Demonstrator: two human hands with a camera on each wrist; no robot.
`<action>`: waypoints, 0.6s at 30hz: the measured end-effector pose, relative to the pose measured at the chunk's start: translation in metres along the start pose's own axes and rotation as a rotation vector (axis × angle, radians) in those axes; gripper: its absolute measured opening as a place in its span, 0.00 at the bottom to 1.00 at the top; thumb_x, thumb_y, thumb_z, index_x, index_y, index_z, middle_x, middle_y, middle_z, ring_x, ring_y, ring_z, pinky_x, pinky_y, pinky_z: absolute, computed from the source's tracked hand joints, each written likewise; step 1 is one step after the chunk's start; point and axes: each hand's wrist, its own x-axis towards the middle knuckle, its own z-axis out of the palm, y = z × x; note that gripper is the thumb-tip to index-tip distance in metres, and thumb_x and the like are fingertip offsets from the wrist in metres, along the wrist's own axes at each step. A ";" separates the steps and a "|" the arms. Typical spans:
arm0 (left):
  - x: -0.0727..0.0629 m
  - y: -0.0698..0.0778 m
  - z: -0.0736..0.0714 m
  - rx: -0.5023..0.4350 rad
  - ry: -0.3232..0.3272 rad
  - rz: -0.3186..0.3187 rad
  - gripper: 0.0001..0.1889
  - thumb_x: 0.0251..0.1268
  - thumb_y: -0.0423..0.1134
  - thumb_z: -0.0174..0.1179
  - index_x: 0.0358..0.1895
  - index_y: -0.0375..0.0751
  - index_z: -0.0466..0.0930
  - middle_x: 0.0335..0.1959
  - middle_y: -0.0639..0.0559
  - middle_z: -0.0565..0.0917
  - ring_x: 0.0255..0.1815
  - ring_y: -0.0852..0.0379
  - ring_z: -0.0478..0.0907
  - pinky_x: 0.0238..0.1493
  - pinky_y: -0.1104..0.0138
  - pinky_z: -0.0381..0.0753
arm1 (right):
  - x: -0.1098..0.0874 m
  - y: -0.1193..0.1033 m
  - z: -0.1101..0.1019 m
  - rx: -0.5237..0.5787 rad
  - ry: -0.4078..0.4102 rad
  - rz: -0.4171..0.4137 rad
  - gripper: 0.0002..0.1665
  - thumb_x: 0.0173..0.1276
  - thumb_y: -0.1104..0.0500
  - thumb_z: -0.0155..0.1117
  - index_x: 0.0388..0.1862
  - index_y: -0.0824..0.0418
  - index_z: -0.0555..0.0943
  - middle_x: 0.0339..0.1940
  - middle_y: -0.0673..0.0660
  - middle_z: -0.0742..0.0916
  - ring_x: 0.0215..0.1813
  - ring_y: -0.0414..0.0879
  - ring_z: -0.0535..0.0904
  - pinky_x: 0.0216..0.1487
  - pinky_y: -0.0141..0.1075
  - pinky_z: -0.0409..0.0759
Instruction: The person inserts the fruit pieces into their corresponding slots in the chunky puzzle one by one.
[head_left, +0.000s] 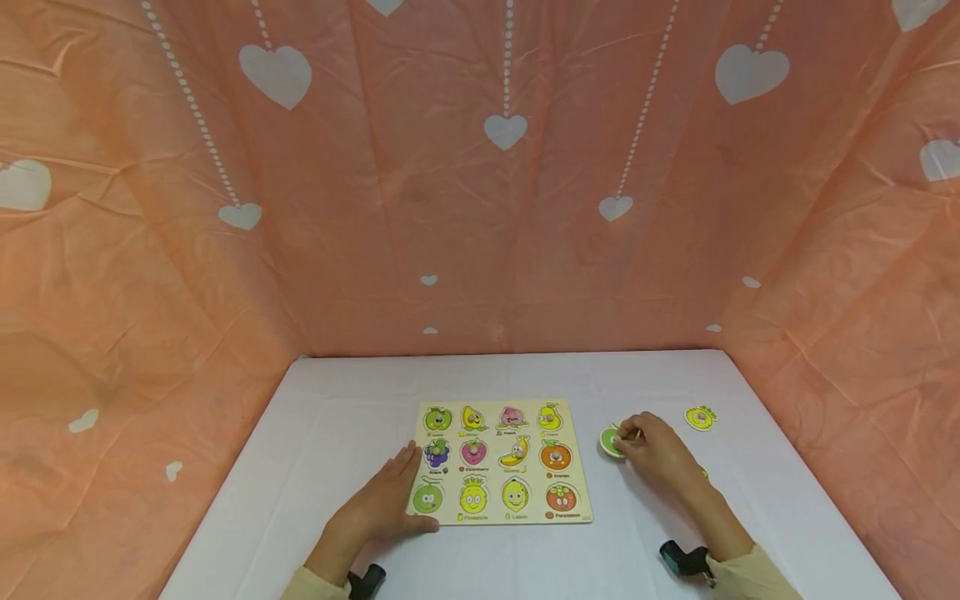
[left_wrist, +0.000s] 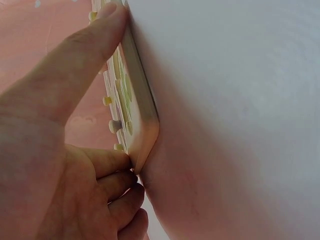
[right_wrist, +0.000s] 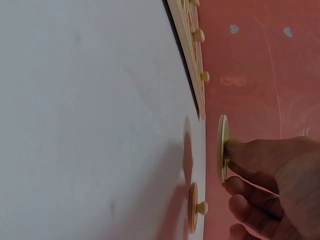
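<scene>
A fruit puzzle board (head_left: 495, 524) lies flat on the white table, with printed fruits in rows and wooden knobs standing up from several of them. My left hand (head_left: 382, 500) rests at its left side, fingers along the left edge and thumb on the near edge; the left wrist view shows the thumb (left_wrist: 95, 45) and fingertips touching the board's edge (left_wrist: 145, 115). To the right of the board, my right hand (head_left: 660, 450) pinches a round green puzzle piece (head_left: 611, 442) with a pale rim. In the right wrist view this piece (right_wrist: 223, 150) is held upright, off the table.
A yellow pineapple puzzle piece (head_left: 701, 418) lies on the table beyond my right hand. Another yellow piece (head_left: 704, 472) is mostly hidden behind my right wrist. A knobbed piece (right_wrist: 193, 207) shows in the right wrist view. Orange cloth (head_left: 510, 250) with hearts surrounds the table.
</scene>
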 end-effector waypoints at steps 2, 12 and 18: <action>0.000 0.000 0.000 -0.003 0.004 0.004 0.66 0.51 0.59 0.84 0.82 0.22 0.55 0.85 0.27 0.56 0.86 0.33 0.54 0.86 0.43 0.58 | 0.002 -0.003 0.002 0.009 0.003 -0.024 0.07 0.66 0.65 0.78 0.37 0.64 0.86 0.35 0.53 0.84 0.38 0.45 0.76 0.38 0.37 0.79; -0.001 0.001 0.001 -0.015 -0.005 -0.008 0.67 0.51 0.59 0.83 0.83 0.23 0.54 0.86 0.28 0.54 0.87 0.34 0.54 0.86 0.44 0.58 | 0.006 -0.018 0.014 0.006 -0.012 -0.048 0.06 0.68 0.64 0.78 0.39 0.61 0.86 0.35 0.50 0.83 0.38 0.44 0.75 0.37 0.36 0.77; -0.001 0.002 -0.001 -0.014 -0.008 -0.009 0.66 0.51 0.59 0.83 0.83 0.23 0.54 0.86 0.28 0.54 0.87 0.33 0.53 0.86 0.44 0.58 | 0.008 -0.028 0.023 0.001 -0.012 -0.086 0.06 0.68 0.63 0.78 0.38 0.58 0.86 0.35 0.48 0.82 0.38 0.42 0.74 0.37 0.36 0.77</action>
